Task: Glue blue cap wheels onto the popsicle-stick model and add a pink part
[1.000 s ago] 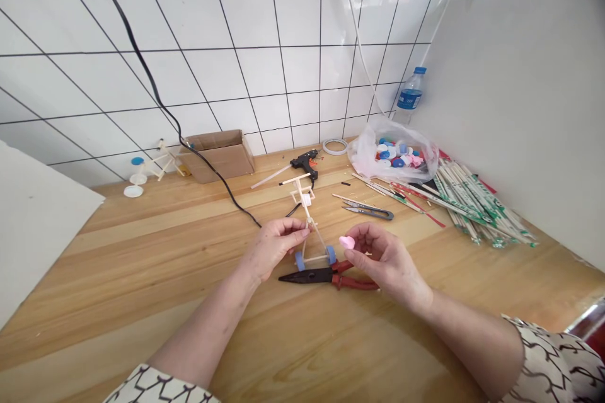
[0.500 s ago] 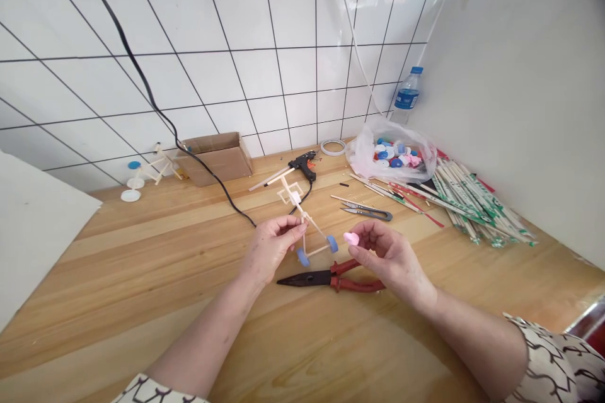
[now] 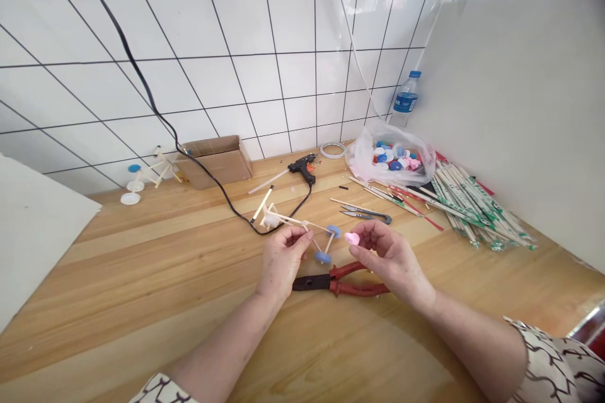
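Fingers (image 3: pixel 300 238) of the left hand (image 3: pixel 283 259) closed together on a stick frame (image 3: pixel 288 219) with blue wheels, which lay near the middle of the wooden table (image 3: pixel 142 277), wheels toward the front edge. Red-handled pliers (image 3: pixel 352 286) lay between the hands. Thumb and forefinger (image 3: pixel 360 232) of the right hand (image 3: pixel 392 258) pinched a pink heart-shaped piece (image 3: pixel 351 238) at their tips, near the frame's right wheel but not touching it. Toward the back edge, beneath the tiled wall, stood a hot glue gun (image 3: pixel 302 167), thread snips (image 3: pixel 366 214), a plastic bag of bottle caps (image 3: pixel 390 164) and a heap of chopsticks (image 3: pixel 472 214).
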A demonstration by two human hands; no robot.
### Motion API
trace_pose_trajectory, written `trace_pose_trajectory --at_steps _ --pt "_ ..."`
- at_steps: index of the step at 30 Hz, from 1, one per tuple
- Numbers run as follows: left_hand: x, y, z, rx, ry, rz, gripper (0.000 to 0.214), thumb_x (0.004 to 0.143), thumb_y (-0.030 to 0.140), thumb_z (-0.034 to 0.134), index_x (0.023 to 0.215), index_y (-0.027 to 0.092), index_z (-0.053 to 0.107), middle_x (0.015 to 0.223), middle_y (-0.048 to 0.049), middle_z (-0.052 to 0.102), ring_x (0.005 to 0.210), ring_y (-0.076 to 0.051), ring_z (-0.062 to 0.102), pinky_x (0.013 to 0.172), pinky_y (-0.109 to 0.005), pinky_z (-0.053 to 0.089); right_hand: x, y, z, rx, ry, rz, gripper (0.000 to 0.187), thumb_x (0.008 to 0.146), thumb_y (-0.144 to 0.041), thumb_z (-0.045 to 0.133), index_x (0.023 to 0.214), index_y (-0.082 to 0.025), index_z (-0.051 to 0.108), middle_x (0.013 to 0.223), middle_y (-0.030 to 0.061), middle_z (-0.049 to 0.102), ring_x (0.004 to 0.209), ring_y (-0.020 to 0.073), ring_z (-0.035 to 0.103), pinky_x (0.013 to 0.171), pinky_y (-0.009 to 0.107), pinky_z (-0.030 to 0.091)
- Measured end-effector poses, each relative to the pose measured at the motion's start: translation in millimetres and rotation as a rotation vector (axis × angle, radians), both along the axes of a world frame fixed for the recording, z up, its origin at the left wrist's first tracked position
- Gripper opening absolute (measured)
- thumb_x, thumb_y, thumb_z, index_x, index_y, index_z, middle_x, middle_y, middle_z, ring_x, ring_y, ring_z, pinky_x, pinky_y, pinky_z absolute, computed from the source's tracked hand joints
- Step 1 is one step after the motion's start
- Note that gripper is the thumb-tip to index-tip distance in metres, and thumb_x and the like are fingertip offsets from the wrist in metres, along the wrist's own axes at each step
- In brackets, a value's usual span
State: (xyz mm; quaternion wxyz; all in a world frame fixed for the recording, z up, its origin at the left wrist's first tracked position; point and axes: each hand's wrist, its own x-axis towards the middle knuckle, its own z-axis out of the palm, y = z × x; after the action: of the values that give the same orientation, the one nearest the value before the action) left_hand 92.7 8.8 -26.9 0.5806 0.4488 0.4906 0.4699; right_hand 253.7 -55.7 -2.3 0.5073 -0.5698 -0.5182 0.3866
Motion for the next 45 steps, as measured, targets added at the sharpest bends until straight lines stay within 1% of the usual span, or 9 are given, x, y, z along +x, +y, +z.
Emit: trace_pose_trajectory --at_steps 7,12,15,18,25,30,35,40,45 --pt "0 1 -5.2 -0.040 -0.081 -0.007 0.022 0.055 0.028 0.077 0.062 0.014 0.061 0.059 0.0031 0.056 0.054 -0.010 0.048 0.047 -0.021 0.041 -4 4 -2.2 0.001 -0.036 0.053 0.026 0.077 -0.040 0.061 0.086 -0.016 0.060 0.078 0.0047 0.061 0.066 0.0137 0.053 0.059 0.027 0.047" --pt "-6 5 -5.4 -0.071 -0.172 0.006 0.028 0.056 0.024 0.077 0.074 0.016 0.059 0.062 0.0028 0.060 0.057 -0.010 0.051 0.050 -0.020 0.043 -7 16 7.7 0.044 -0.118 0.063 0.023 0.077 -0.037 0.062 0.088 -0.017 0.063 0.077 0.0038 0.063 0.069 0.0147 0.055 0.063 0.028 0.046" --pt "-10 6 -3.4 -0.085 -0.233 0.003 0.030 0.057 0.022 0.077 0.080 0.015 0.060 0.062 0.0025 0.060 0.057 -0.010 0.052 0.050 -0.020 0.043 -10 28 14.3 0.064 -0.078 0.074 0.024 0.076 -0.037 0.064 0.089 -0.017 0.062 0.080 0.0042 0.064 0.072 0.0152 0.056 0.067 0.029 0.047" --pt "-13 7 -0.9 -0.095 -0.281 -0.004 0.029 0.058 0.022 0.076 0.082 0.014 0.063 0.061 0.0029 0.059 0.054 -0.009 0.051 0.049 -0.020 0.042 -16 38 16.9 0.077 -0.016 0.084 0.026 0.074 -0.038 0.065 0.088 -0.017 0.062 0.079 0.0041 0.063 0.071 0.0152 0.057 0.065 0.029 0.048" --pt "-12 10 -1.2 -0.120 -0.363 -0.035 0.030 0.059 0.021 0.075 0.086 0.013 0.069 0.059 0.0021 0.061 0.051 -0.008 0.050 0.047 -0.018 0.042 -27 45 8.3 0.071 0.026 0.105 0.024 0.074 -0.038 0.067 0.084 -0.017 0.063 0.076 0.0025 0.062 0.067 0.0133 0.056 0.062 0.026 0.047" --pt "-10 13 -3.9 -0.150 -0.414 -0.069 0.026 0.057 0.020 0.076 0.080 0.011 0.069 0.057 0.0013 0.061 0.048 -0.007 0.049 0.045 -0.018 0.042 -28 49 2.4 0.106 -0.054 0.114 0.024 0.076 -0.039 0.064 0.084 -0.017 0.064 0.075 0.0031 0.063 0.067 0.0133 0.055 0.061 0.026 0.047" --pt "-9 14 -2.8 -0.142 -0.427 -0.059 0.020 0.055 0.021 0.077 0.070 0.011 0.068 0.056 0.0013 0.060 0.048 -0.007 0.051 0.046 -0.019 0.042 -28 55 0.2 0.107 -0.051 0.089 0.025 0.074 -0.040 0.065 0.081 -0.016 0.064 0.074 0.0031 0.063 0.066 0.0134 0.056 0.062 0.026 0.047" --pt "-8 16 -3.2 -0.126 -0.409 -0.049 0.020 0.055 0.023 0.077 0.068 0.012 0.068 0.055 0.0015 0.061 0.047 -0.007 0.052 0.047 -0.019 0.043 -25 56 -1.6 0.086 -0.044 0.079 0.027 0.072 -0.041 0.067 0.081 -0.016 0.064 0.075 0.0039 0.064 0.066 0.0139 0.057 0.063 0.027 0.048" --pt "-8 13 0.1 -0.107 -0.379 -0.053 0.018 0.059 0.025 0.075 0.068 0.012 0.067 0.055 0.0015 0.061 0.045 -0.007 0.051 0.046 -0.021 0.044 -22 56 2.6 0.075 -0.034 0.061 0.029 0.070 -0.041 0.069 0.084 -0.016 0.064 0.077 0.0048 0.065 0.069 0.0148 0.058 0.066 0.029 0.048"
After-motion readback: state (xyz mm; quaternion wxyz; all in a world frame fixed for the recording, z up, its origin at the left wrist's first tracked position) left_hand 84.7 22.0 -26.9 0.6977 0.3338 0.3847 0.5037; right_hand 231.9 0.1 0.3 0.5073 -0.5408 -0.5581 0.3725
